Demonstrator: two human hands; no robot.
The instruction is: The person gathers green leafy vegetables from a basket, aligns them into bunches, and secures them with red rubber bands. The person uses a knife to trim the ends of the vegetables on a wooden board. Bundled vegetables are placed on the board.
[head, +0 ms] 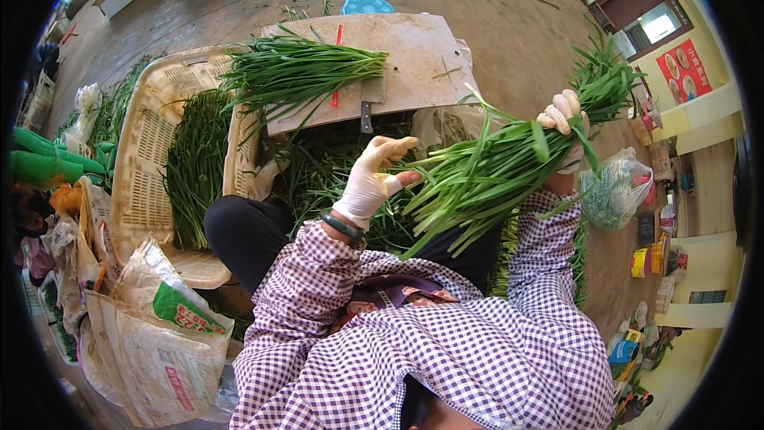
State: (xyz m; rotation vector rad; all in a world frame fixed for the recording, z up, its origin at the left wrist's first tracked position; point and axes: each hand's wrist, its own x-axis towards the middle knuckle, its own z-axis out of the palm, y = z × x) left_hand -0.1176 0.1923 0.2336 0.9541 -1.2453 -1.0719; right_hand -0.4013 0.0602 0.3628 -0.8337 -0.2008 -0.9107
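My right hand (564,117), in a white glove, grips a bunch of long green Chinese chives (495,161) around its middle. The pale cut ends fan out toward my left hand (380,176), while the leafy tips stick up at the far right. White-gloved too, with the thumb tip bare, my left hand holds nothing; its fingers are curled and apart from the thumb, close to the stem ends. Beyond it a cleaver (371,96) lies on a board (418,42), its dark handle over the near edge. Another bundle of chives (310,66) rests on the board's left part.
A cream plastic crate (143,173) at the left holds more chives (200,173). Loose leaves (328,173) heap below the board. A woven sack (155,334) stands at the lower left. A clear bag of greens (615,191) sits at the right, and a blue stool (367,4) behind the board.
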